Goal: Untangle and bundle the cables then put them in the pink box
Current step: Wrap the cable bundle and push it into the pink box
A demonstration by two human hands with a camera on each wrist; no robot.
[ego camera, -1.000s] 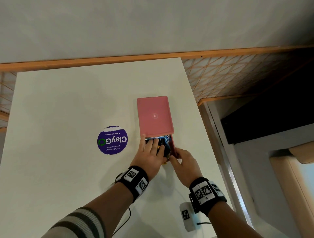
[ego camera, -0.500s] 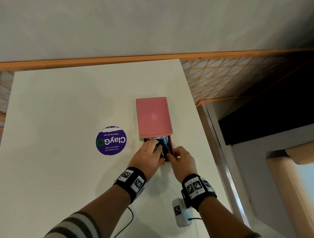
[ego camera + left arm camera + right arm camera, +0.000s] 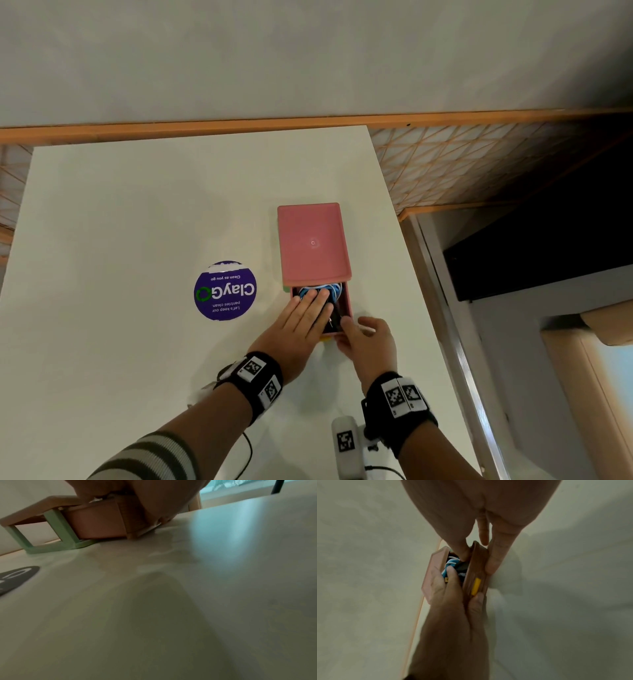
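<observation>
A pink box [image 3: 313, 243] lies on the white table [image 3: 137, 222] with its drawer [image 3: 346, 301] pulled out toward me. Blue, white and black cables [image 3: 334, 290] fill the drawer. My left hand [image 3: 317, 296] lies flat over them, its straight fingers pressing down. At the drawer's near right corner my right hand [image 3: 354, 327] pinches the front wall, with the thumb inside and the fingers outside. In the right wrist view, the cables [image 3: 450, 562] show between both hands, and a yellow tab [image 3: 476, 586] sits on the drawer front. The left wrist view shows the box [image 3: 96, 524] in a green frame [image 3: 58, 526].
A round purple ClayGo sticker [image 3: 225, 290] is on the table left of the box. A white device with a marker tag [image 3: 346, 445] and a thin black cord [image 3: 248, 452] lie near my wrists. The table's right edge [image 3: 404, 274] runs close to the box.
My left fingers have gone from curled in the drawer to flat over the cables. My right hand has stayed at the drawer's front end.
</observation>
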